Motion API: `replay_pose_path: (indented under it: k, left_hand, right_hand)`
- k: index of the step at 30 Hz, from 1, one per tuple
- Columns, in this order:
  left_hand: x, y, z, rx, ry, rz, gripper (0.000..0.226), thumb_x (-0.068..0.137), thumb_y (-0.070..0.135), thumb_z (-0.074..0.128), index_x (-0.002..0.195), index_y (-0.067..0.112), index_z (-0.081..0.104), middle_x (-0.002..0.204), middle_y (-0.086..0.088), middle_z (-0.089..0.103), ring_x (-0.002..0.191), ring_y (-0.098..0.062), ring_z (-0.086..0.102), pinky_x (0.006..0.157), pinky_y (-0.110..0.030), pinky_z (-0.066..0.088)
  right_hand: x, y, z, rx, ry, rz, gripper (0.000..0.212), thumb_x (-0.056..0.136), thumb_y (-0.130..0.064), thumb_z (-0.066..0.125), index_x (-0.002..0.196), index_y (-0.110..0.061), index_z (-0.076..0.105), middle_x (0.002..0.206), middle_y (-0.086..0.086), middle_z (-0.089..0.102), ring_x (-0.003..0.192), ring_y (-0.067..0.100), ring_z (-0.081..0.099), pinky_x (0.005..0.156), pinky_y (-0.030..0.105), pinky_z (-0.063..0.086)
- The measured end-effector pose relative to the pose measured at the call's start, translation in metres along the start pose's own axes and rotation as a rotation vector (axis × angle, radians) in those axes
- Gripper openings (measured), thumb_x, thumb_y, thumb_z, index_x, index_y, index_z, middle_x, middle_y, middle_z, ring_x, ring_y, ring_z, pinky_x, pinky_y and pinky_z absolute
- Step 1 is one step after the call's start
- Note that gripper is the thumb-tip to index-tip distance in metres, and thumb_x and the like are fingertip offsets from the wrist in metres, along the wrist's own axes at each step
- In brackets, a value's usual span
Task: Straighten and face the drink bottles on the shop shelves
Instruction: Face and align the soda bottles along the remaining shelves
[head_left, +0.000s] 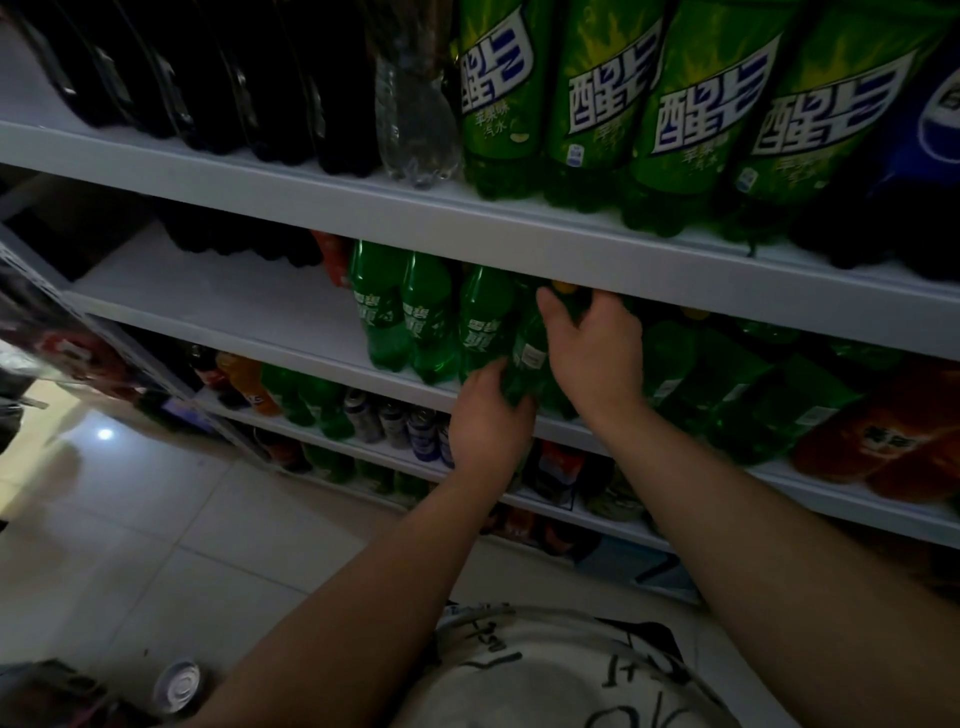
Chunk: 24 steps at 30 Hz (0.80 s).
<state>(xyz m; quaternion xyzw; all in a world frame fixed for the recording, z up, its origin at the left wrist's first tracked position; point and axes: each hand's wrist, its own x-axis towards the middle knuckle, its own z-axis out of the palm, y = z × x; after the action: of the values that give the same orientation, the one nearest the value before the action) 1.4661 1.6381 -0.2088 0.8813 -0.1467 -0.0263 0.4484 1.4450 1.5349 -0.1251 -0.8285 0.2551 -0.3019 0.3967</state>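
Observation:
On the second shelf (249, 317) stands a row of small green soda bottles (426, 317). I hold one green bottle (530, 353) from that row with both hands. My left hand (488, 415) grips its base at the shelf's front edge. My right hand (592, 348) wraps around its upper body and neck, just under the shelf above. The bottle leans slightly, its label's barcode side turned toward me. More green bottles (727, 395) lie tilted to the right of my hands.
Large green bottles (613, 104) and dark cola bottles (208, 83) fill the top shelf. Orange bottles (893, 431) sit at the far right. Lower shelves hold cans (395, 415) and mixed bottles. Tiled floor (156, 519) lies to the left, with a can (179, 686) near my feet.

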Motion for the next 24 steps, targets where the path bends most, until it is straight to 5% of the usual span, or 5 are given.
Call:
replay_pose_path:
  k: [4, 10, 15, 20, 24]
  left_hand:
    - [0.001, -0.002, 0.004, -0.035, -0.044, -0.009, 0.059, 0.087, 0.029, 0.064, 0.141, 0.021, 0.043, 0.128, -0.004, 0.055, 0.112, -0.021, 0.054, 0.089, -0.035, 0.049]
    - [0.003, -0.012, 0.003, -0.063, -0.129, -0.010, 0.051, 0.088, 0.019, 0.062, 0.137, 0.019, 0.049, 0.125, -0.005, 0.062, 0.109, -0.023, 0.059, 0.083, -0.025, 0.045]
    - [-0.013, -0.015, 0.014, -0.034, -0.097, -0.057, 0.049, 0.089, 0.019, 0.059, 0.136, 0.012, 0.048, 0.133, -0.007, 0.054, 0.114, -0.024, 0.055, 0.094, -0.033, 0.047]
    - [-0.022, -0.015, 0.025, -0.040, -0.270, -0.082, 0.063, 0.093, 0.019, 0.054, 0.149, 0.012, 0.026, 0.155, -0.005, 0.029, 0.135, -0.024, 0.038, 0.107, -0.033, 0.037]
    - [-0.015, -0.018, 0.024, -0.019, -0.298, -0.095, 0.066, 0.093, 0.021, 0.051, 0.151, 0.014, 0.021, 0.158, -0.002, 0.019, 0.141, -0.024, 0.027, 0.107, -0.030, 0.032]
  right_hand:
    - [0.008, -0.006, -0.001, -0.050, -0.088, 0.016, 0.044, 0.083, -0.055, 0.061, 0.106, -0.018, 0.061, 0.088, -0.004, 0.061, 0.079, 0.013, 0.058, 0.068, 0.023, 0.046]
    - [0.026, -0.006, -0.010, 0.041, -0.456, 0.178, 0.015, 0.090, -0.037, 0.058, 0.096, -0.025, 0.052, 0.067, -0.001, 0.058, 0.035, 0.000, 0.049, 0.033, 0.012, 0.032]
    - [0.029, -0.007, -0.006, -0.063, -0.393, 0.225, 0.027, 0.092, -0.041, 0.056, 0.094, -0.014, 0.051, 0.064, 0.007, 0.060, 0.033, 0.007, 0.052, 0.032, 0.015, 0.034]
    - [0.023, -0.008, 0.001, -0.212, -0.223, 0.066, 0.042, 0.086, -0.050, 0.062, 0.102, -0.011, 0.055, 0.079, -0.003, 0.052, 0.072, 0.013, 0.052, 0.062, 0.020, 0.038]
    - [0.028, -0.012, -0.002, -0.205, -0.297, 0.137, 0.039, 0.082, -0.054, 0.061, 0.078, -0.017, 0.050, 0.064, -0.001, 0.057, 0.053, 0.011, 0.053, 0.045, 0.018, 0.036]
